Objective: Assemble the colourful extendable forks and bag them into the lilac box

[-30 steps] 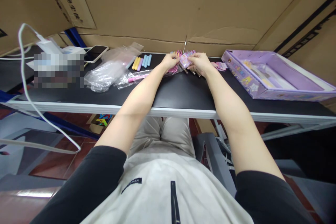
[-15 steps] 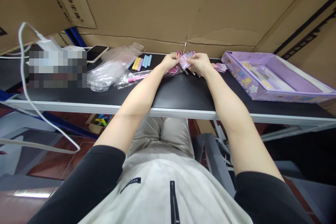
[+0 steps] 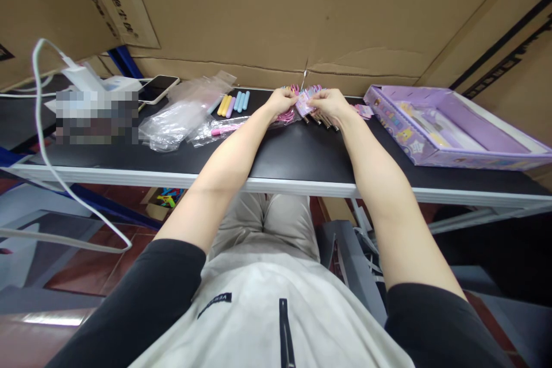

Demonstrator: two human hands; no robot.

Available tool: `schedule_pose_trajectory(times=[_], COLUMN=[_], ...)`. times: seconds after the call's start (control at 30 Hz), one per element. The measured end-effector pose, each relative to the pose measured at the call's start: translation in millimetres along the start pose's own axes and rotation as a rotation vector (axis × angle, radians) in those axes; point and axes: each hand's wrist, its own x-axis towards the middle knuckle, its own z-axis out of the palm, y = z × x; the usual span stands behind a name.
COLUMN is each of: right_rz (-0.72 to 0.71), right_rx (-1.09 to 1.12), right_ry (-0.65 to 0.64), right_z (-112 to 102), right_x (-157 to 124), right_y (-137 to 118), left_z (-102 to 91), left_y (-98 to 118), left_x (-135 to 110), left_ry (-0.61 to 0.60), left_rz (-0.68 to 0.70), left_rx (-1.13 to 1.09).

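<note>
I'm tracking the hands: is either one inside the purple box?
No, the left hand and right hand are both by the small printed card, left of the purple box.

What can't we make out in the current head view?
All in the head view:
- Print on the small card: too small.
- Whether the left hand grips the small card or only touches its edge: fingers overlap, too small.
- Parts of the metal-tipped sticks: hidden by the right hand.
- Part of the clear sleeve: hidden by the left forearm.
- Things at far left: masked by pixelation.
- Purple box, right end: cut off by the picture's edge.
</note>
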Motion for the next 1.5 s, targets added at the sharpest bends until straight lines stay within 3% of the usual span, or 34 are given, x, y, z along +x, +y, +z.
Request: schedule_pose_trajectory(times=[0.3,0.57,0.87,1.5], right_rz=[0.015,-0.003,0.142,0.131], right_rx=[0.063,0.07,0.209,0.198], right_ry=[-0.019,0.043,-0.021,0.017], right_z=[4,6,5,10], right_x=[-5,-5,-18,-15], right_y=[-7,-6,-20,-18], left_z=[1.2,1.4,0.6,0.7], left_y=[9,2,2,0], left_x=[-8,-3,-4,-1], left_ry=[-0.006,-0.055,-0.074,-0.052], left_rz=[-0.019,0.021,0.007,0.007], left_rx=[-0.003,0.03,-0.015,-0.036])
